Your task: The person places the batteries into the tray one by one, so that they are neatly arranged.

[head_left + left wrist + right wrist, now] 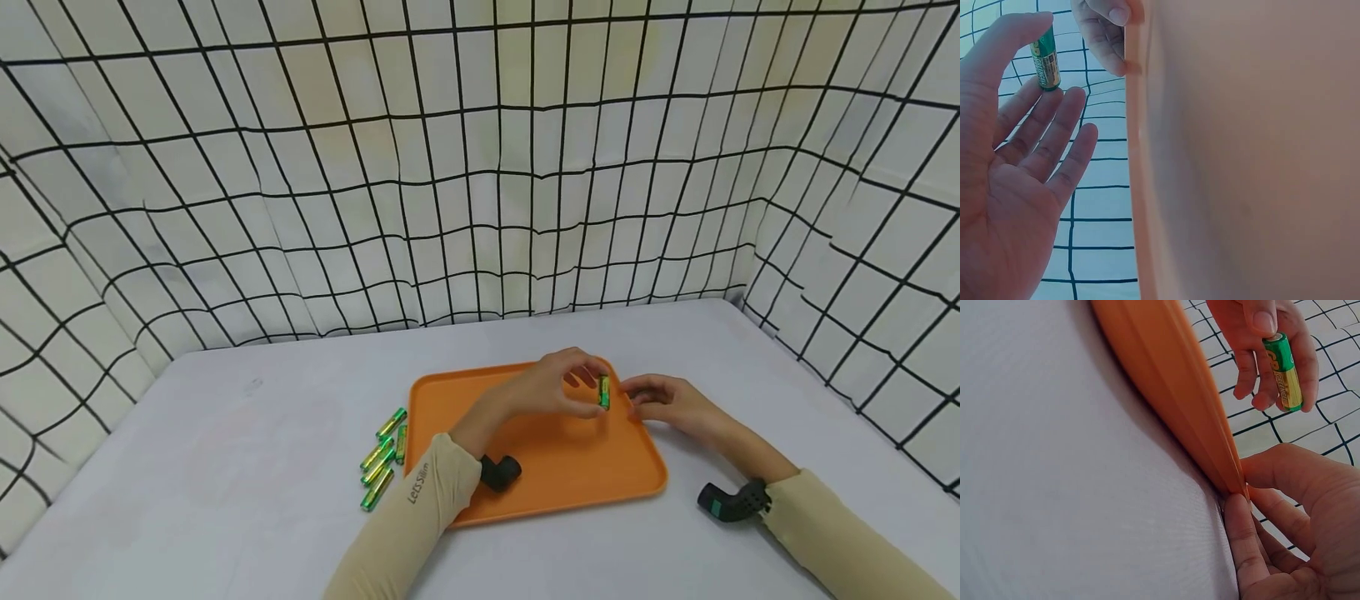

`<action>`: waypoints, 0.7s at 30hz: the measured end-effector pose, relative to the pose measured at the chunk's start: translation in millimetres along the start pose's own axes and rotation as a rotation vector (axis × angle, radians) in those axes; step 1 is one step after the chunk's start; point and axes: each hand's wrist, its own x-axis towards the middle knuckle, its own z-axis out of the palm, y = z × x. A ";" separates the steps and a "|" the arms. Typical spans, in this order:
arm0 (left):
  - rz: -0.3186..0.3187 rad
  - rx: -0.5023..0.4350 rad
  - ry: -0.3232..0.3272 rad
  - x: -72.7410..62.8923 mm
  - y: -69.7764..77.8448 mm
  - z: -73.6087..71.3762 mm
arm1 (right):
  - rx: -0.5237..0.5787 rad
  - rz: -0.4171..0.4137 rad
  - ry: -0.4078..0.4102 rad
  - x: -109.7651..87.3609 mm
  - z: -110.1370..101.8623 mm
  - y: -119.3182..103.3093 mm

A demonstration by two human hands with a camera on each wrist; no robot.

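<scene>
Between thumb and fingertips, my left hand [551, 383] pinches a green-and-gold battery [603, 392] at its two ends. The battery stands roughly upright above the right part of the orange tray [555, 467]. In the left wrist view the other fingers of the left hand [1022, 181] spread out below the battery [1047, 62]. My right hand [678, 404] is at the tray's right edge. Seen from the right wrist, thumb and finger of the right hand [1291, 531] grip the tray's rim [1229, 462], with the battery [1284, 372] just beyond it.
Several more green-and-gold batteries [378, 467] lie in a loose group on the white table [262, 467], close to the tray's left edge. White walls with a black grid [480, 200] enclose the table at the back and sides.
</scene>
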 end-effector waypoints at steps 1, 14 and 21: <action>0.004 -0.006 -0.002 0.5 -0.6 0.5 | 0.001 0.000 0.000 0.1 0.1 0.4; -0.010 -0.017 0.021 5.8 -2.5 3.9 | -0.010 0.008 0.001 0.5 -1.1 1.8; -0.043 -0.004 0.011 8.8 -3.4 4.9 | 0.018 -0.023 -0.008 1.1 -0.4 3.8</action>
